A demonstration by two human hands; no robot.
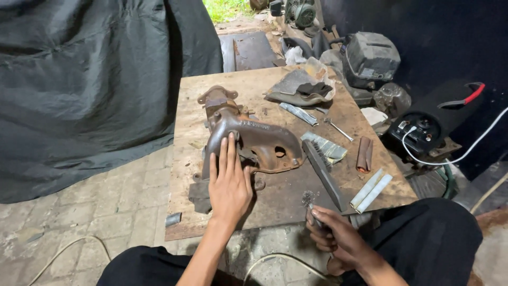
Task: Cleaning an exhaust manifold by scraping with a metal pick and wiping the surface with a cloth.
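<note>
Two hands at work, head view | left hand (228, 185) spread flat on rusty exhaust manifold (248, 143), mid wooden tabletop (286, 196) | right hand (338, 241) closed round small wire-brush tool (308, 200) at near edge | best press the casting firmly, brush with short strokes | long wire brush (324, 167) lies just beside.

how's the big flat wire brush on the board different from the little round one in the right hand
The flat wire brush lies untouched on the wooden board, long and dark, with bristles in a row along one side. The small round brush is gripped upright in the right hand, its short tuft of bristles forming a ball at the tip. Both have grey wire bristles and sit right of the rusty manifold under the left hand.
</note>
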